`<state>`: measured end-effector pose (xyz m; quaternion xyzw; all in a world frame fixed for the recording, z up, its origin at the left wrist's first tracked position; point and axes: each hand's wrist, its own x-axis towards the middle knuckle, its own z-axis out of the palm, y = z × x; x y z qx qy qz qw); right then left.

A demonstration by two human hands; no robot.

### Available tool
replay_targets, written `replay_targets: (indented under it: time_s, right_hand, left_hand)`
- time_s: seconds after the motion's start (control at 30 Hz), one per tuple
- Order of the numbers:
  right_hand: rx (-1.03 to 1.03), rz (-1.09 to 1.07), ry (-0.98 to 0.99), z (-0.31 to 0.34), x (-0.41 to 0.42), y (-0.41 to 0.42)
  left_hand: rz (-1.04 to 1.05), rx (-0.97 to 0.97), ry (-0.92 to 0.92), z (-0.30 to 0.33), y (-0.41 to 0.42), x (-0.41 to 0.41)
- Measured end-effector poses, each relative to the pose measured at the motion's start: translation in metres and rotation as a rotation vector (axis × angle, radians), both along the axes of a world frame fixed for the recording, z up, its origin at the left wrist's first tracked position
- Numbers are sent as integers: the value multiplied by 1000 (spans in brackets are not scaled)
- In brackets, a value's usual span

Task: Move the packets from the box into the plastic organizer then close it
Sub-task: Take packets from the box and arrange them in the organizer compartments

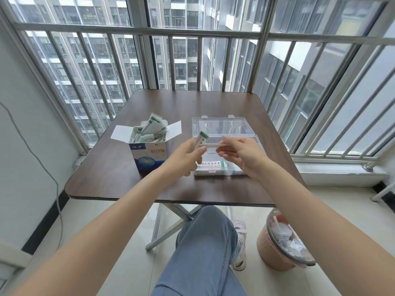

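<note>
While both hands hover above the dark brown square table [111,171], the left hand [185,157] pinches a white paper packet with a green end [200,139], tilted upward. The right hand [241,152], fingers curled, pinches a thin flat strip [213,145] at its right end; the strip reaches the left fingers. Below them lies the clear plastic organizer [224,124], lid open, with packets [210,165] inside. Left of it stands the open blue-and-white cardboard box [149,154], with more packets sticking out of its top.
</note>
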<state>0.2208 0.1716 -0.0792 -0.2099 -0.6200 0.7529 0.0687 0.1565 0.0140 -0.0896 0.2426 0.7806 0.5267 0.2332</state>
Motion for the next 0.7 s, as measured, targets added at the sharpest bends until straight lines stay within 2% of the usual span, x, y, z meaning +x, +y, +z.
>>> replay_targets:
  time_s: [0.1, 0.2, 0.37, 0.6, 0.67, 0.7]
  right_hand:
    - [137, -31, -7, -5, -1, 7]
    - [398, -60, -76, -14, -3, 12]
    - [873, 24, -137, -23, -8, -1]
    - [1361, 106, -151, -30, -10, -13]
    - [1370, 114, -114, -30, -10, -11]
    - [1252, 105, -76, -28, -10, -10]
  left_hand:
    - [89, 45, -65, 0, -2, -2]
    - [115, 71, 59, -3, -3, -3]
    - [65, -26, 235, -5, -5, -6]
    - [66, -70, 217, -3, -9, -12]
    - [79, -49, 182, -5, -10, -12]
    - [82, -36, 165, -6, -11, -12]
